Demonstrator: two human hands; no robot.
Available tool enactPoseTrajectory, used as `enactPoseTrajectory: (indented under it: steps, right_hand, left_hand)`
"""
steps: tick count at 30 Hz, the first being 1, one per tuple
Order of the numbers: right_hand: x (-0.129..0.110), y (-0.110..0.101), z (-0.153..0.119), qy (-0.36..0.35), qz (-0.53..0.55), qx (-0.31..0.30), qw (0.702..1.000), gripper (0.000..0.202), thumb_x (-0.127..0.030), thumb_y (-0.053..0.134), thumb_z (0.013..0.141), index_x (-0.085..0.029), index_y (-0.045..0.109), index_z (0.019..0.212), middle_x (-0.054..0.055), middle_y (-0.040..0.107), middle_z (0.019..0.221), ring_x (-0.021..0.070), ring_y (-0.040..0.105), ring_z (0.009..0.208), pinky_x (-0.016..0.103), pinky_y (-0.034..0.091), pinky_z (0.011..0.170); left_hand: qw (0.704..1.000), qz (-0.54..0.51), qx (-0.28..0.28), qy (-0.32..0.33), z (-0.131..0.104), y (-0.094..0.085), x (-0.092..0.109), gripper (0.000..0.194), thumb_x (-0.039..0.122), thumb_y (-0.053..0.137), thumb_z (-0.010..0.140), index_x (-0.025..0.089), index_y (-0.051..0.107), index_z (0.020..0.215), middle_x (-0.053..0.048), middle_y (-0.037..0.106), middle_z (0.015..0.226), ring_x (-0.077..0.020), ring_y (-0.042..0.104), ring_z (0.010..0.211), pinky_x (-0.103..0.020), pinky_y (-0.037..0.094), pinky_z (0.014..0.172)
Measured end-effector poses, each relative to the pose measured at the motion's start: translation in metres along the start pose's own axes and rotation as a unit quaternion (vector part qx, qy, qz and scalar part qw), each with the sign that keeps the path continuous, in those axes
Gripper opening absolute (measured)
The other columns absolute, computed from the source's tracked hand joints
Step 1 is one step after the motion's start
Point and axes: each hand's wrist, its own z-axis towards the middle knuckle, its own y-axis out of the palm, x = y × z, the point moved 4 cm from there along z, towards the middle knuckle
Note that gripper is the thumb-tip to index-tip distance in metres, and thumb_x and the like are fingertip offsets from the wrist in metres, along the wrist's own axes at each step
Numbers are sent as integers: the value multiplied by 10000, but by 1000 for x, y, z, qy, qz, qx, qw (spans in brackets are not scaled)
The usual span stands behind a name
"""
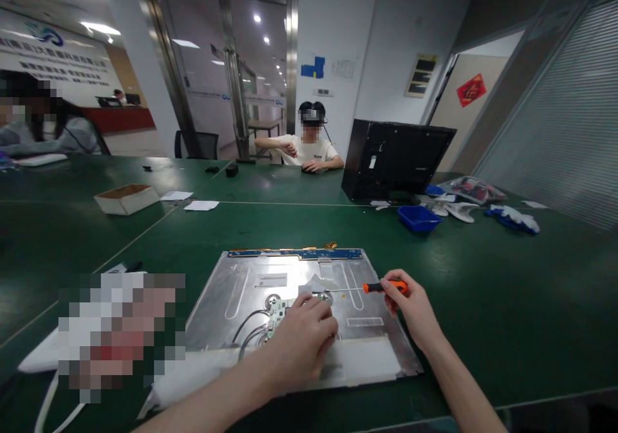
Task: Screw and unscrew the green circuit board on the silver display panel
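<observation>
A flat metal display panel (304, 275) lies back side up before me, with a blue circuit strip (333, 253) along its far edge. My left hand (306, 330) is curled over the right part of a small green circuit board (277, 311) on the panel; its fingertips are partly hidden. Dark cables (248, 327) run from the board's left side. In my right hand (405, 304) is an orange-and-black screwdriver (386, 287), held by the handle between thumb and fingers. Its thin shaft points left, the tip near a grey flap (318, 284) above the board.
Left of the panel lies a pixelated item with a white cable (46, 394). A shallow box (126, 199) and papers (201, 206) are farther off. A black monitor (398, 159) and blue tray (419, 218) stand back right. One person (311, 143) sits opposite, another (58, 130) at left.
</observation>
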Motion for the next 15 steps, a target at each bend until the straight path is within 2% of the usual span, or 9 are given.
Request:
enactPoseTrajectory:
  steps: [5,9,12,15]
  right_hand:
    - [2,3,-2,-13,-7,7,1000,314,-500,624,760,-214,525,841,-50,483,525,124,439,456,246,356,441]
    - [0,4,-2,-23,-44,1,999,280,-477,597,795,-215,511,844,-59,474,508,114,427,441,243,341,450]
    - [-11,6,2,-41,-76,-3,996,282,-479,601,788,-216,506,823,-64,465,503,110,428,434,239,340,449]
    - [-31,10,12,-70,-106,-1,992,295,-484,618,767,-215,507,811,-53,482,562,109,438,448,240,345,441]
  left_hand:
    - [997,76,-4,7,5,16,-3,123,139,524,787,169,609,871,-89,590,946,-237,524,929,-446,317,949]
    - [996,95,3,4,3,21,-5,106,142,513,791,169,586,863,-84,592,942,-235,528,935,-453,293,982]
    - [996,91,15,3,1,21,-6,118,142,498,798,176,581,876,-84,595,946,-236,533,937,-460,281,997]
    - [995,94,17,10,0,22,-6,126,142,502,792,179,577,886,-84,600,947,-238,536,941,-461,273,1010]
